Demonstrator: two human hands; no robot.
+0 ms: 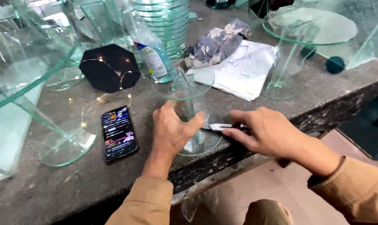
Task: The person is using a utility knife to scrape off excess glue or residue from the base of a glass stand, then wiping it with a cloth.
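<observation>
My left hand (172, 129) grips the stem of a small clear glass stand (188, 85), which has a round top disc and a round base at the front edge of a grey stone bench (72, 183). My right hand (266, 131) holds a flat metal blade (220, 126) against the stand's base, fingers pressed along it. Both sleeves are tan.
A lit smartphone (119, 132) lies left of my left hand. Other glass stands (66, 146) (309, 29), a black octagonal piece (110, 66), a plastic bottle (153, 56), a rag (218, 41), sheets of paper (247, 68) and stacked glass discs (168, 21) crowd the bench.
</observation>
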